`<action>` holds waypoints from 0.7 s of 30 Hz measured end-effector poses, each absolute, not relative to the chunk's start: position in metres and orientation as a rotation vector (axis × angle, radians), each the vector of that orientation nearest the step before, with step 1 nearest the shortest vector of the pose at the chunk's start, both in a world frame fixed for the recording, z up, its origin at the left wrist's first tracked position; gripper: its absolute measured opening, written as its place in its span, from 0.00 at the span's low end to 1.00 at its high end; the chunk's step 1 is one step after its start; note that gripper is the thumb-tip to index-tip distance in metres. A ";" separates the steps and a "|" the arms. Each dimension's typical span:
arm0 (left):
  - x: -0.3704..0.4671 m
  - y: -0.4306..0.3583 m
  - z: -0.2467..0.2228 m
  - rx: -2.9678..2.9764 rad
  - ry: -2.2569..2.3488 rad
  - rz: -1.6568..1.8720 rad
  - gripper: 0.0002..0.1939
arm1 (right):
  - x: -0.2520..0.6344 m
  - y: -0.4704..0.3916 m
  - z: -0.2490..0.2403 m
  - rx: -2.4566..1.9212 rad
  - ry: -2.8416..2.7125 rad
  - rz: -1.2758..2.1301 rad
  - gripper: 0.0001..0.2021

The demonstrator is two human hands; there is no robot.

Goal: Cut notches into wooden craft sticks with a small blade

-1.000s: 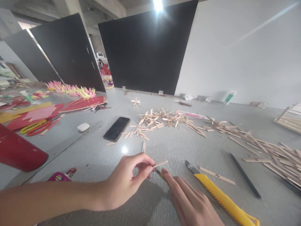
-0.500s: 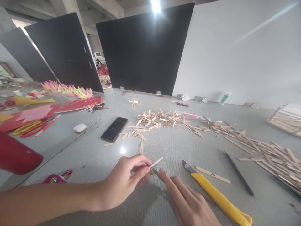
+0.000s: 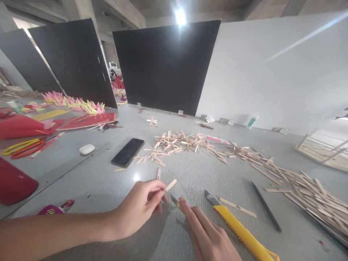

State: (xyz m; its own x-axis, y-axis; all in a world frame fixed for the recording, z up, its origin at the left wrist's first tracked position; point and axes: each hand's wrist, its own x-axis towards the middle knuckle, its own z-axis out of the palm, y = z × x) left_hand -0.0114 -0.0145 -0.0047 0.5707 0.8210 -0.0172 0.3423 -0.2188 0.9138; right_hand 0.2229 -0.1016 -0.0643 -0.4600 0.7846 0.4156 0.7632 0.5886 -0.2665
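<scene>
Between the thumb and fingers of my left hand (image 3: 145,203) is a popsicle stick (image 3: 171,185), its rounded end pointing up and right. My right hand (image 3: 209,232) grips a craft knife (image 3: 176,203), index finger along it and the blade tip toward the stick. A small gap separates blade and stick; most of the knife's handle is hidden under the fingers. Right of that hand lies a yellow utility knife (image 3: 239,230). Beside it a notched popsicle stick (image 3: 237,207) rests on the table, and a short stick piece (image 3: 159,173) lies just beyond my left hand.
Loose stick pieces (image 3: 181,140) are heaped mid-table, near a phone (image 3: 127,152). Long sticks (image 3: 315,195) pile up at right, past a black pencil-like rod (image 3: 266,206). A white earbud case (image 3: 87,149), scissors (image 3: 27,148) and a red object (image 3: 16,183) lie left. Black panels (image 3: 163,69) stand behind.
The knife blade has come away from the stick, leaving a gap. The stick has turned so its flat face shows more. The view has shifted slightly.
</scene>
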 end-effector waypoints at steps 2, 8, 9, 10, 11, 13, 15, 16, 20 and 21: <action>-0.010 -0.013 -0.006 1.758 0.947 0.610 0.13 | 0.223 -0.101 -0.066 -1.228 -2.323 0.056 0.33; -0.010 -0.014 -0.004 1.646 0.905 0.595 0.13 | 0.221 -0.100 -0.062 -1.233 -2.284 0.052 0.29; -0.010 -0.014 -0.003 1.633 0.903 0.599 0.13 | 0.221 -0.100 -0.061 -1.226 -2.285 0.060 0.29; -0.010 -0.014 -0.002 1.627 0.905 0.609 0.13 | 0.221 -0.101 -0.061 -1.218 -2.287 0.068 0.29; -0.011 -0.015 0.000 1.626 0.906 0.623 0.14 | 0.222 -0.101 -0.060 -1.209 -2.291 0.075 0.29; -0.011 -0.015 0.002 1.631 0.913 0.660 0.14 | 0.223 -0.101 -0.058 -1.191 -2.298 0.081 0.30; -0.011 -0.016 0.005 1.635 0.916 0.697 0.14 | 0.223 -0.101 -0.057 -1.177 -2.302 0.078 0.33; -0.012 -0.017 0.005 1.635 0.915 0.712 0.14 | 0.223 -0.101 -0.056 -1.170 -2.303 0.077 0.33; -0.013 -0.020 0.004 1.623 0.906 0.765 0.19 | 0.221 -0.102 -0.057 -1.217 -2.218 0.020 0.31; -0.013 -0.020 0.003 1.611 0.898 0.791 0.22 | 0.220 -0.103 -0.058 -1.233 -2.168 -0.028 0.30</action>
